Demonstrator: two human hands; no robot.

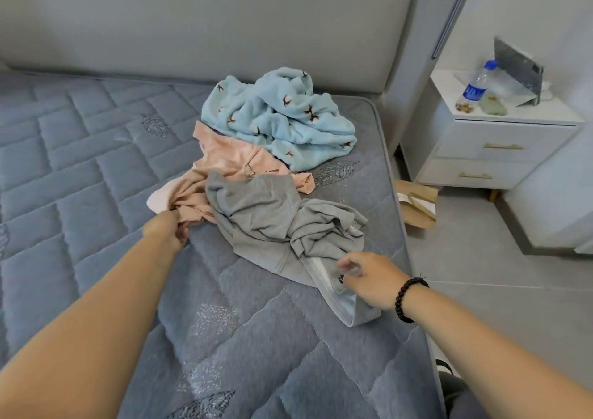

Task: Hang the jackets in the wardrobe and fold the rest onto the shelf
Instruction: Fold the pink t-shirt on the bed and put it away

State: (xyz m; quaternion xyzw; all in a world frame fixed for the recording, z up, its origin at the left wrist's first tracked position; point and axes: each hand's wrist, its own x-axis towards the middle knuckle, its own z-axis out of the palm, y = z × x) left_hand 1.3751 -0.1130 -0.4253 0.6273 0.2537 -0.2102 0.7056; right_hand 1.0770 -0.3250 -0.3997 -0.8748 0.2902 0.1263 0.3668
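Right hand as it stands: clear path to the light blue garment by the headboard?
Probably yes. The right hand is at the grey garment, and the blue garment lies uncovered beyond it, with only low clothes between. It is a longer stretch forward.
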